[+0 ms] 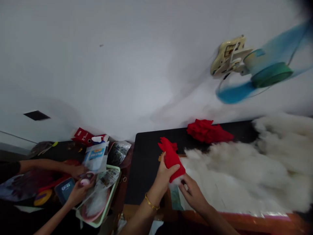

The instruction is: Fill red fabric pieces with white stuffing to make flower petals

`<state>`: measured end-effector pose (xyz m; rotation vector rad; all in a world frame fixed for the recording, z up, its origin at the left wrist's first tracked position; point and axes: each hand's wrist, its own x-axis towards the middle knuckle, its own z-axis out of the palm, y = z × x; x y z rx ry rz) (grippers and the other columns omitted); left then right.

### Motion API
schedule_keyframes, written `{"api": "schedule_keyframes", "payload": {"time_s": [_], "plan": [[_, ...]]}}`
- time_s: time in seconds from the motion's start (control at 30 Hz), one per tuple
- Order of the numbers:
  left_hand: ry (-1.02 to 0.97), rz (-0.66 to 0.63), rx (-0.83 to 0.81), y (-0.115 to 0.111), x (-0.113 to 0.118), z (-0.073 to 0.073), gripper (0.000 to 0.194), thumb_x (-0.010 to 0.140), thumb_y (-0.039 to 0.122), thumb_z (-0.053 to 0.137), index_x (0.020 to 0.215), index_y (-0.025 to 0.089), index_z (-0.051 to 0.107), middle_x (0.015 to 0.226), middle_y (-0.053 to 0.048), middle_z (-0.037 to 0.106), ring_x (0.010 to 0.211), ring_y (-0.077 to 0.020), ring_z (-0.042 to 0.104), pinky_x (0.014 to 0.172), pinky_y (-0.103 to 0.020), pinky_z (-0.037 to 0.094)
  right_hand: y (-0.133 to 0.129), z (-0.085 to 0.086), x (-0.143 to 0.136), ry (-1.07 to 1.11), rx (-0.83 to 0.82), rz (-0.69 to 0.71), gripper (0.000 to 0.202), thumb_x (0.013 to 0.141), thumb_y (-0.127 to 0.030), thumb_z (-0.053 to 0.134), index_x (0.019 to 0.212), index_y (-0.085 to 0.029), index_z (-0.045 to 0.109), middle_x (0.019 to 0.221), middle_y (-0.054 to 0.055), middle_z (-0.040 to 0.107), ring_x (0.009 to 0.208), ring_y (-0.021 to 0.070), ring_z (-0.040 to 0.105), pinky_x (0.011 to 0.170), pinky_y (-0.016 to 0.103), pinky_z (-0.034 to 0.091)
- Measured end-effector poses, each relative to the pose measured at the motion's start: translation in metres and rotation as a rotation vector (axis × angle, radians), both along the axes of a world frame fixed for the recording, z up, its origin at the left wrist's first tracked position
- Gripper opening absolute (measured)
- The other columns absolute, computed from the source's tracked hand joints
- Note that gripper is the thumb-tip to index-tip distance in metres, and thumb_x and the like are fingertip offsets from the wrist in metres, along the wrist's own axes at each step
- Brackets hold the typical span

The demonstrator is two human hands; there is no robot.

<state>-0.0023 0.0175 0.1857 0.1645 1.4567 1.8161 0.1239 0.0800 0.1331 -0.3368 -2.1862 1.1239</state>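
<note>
My left hand (167, 169) is wrapped round a red cloth piece (172, 160) in the middle of the head view, its thumb across the front. White fluffy stuffing (176, 181) shows at the lower end of the cloth. At that end is my right hand (192, 192), with its fingertips closed on the stuffing. The cloth's gathered upper end points up and to the left. Beside it, a large heap of white stuffing (244, 169) spreads over the right side. Behind lies a pile of red cloth pieces (206, 131) on the black table (144, 153).
At the left, another person's hands (81, 186) hold a small pink item. A phone (65, 191), a green-rimmed tray (113, 195) with plastic bags and a red box (83, 136) are near them. A fan with blue parts (271, 74) is at the upper right.
</note>
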Motion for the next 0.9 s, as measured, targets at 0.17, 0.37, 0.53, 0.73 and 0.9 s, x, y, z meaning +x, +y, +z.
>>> {"api": "schedule_keyframes", "payload": {"time_s": [0.17,0.37,0.53,0.73,0.9], "plan": [[-0.093,0.073,0.102,0.0,0.001,0.003,0.067,0.063,0.03,0.084,0.122,0.017,0.056,0.102,-0.009,0.069,0.086,-0.0196,0.067,0.083,-0.032,0.05,-0.003,-0.005,0.01,0.013,0.396,-0.155,0.034,0.089,-0.007,0.043,0.117,-0.016,0.06,0.121,0.015,0.068,0.107,0.0231,0.066,0.09,0.036,0.056],[-0.175,-0.049,0.048,-0.005,0.032,0.012,0.067,0.06,0.026,0.085,0.12,0.018,0.058,0.093,-0.006,0.069,0.079,-0.019,0.066,0.076,-0.032,0.051,-0.008,-0.019,0.006,-0.17,0.534,-0.093,0.033,0.072,-0.003,0.046,0.088,-0.018,0.071,0.081,0.008,0.075,0.08,0.0234,0.07,0.077,0.034,0.06],[-0.17,0.003,0.059,-0.005,0.043,0.005,0.068,0.062,0.021,0.083,0.123,0.019,0.055,0.1,-0.008,0.07,0.085,-0.0203,0.067,0.082,-0.033,0.052,-0.005,-0.015,0.009,-0.215,0.427,-0.126,0.04,0.074,-0.007,0.045,0.103,-0.018,0.07,0.089,0.009,0.076,0.082,0.022,0.07,0.071,0.03,0.06],[-0.187,0.075,0.118,-0.006,0.018,-0.002,0.049,0.072,0.035,0.077,0.117,0.022,0.061,0.11,-0.009,0.07,0.094,-0.022,0.068,0.09,-0.035,0.051,-0.005,0.011,0.027,-0.047,0.431,-0.093,0.046,0.09,-0.007,0.041,0.135,-0.016,0.051,0.135,0.016,0.06,0.117,0.0216,0.062,0.09,0.036,0.057],[-0.147,0.087,0.068,-0.004,0.021,0.0,0.05,0.073,0.04,0.077,0.115,0.019,0.062,0.1,-0.008,0.072,0.086,-0.021,0.068,0.084,-0.034,0.051,-0.007,0.013,0.017,0.056,0.616,-0.059,0.043,0.089,-0.004,0.042,0.126,-0.017,0.058,0.108,0.009,0.073,0.098,0.0205,0.067,0.083,0.034,0.057]]}}
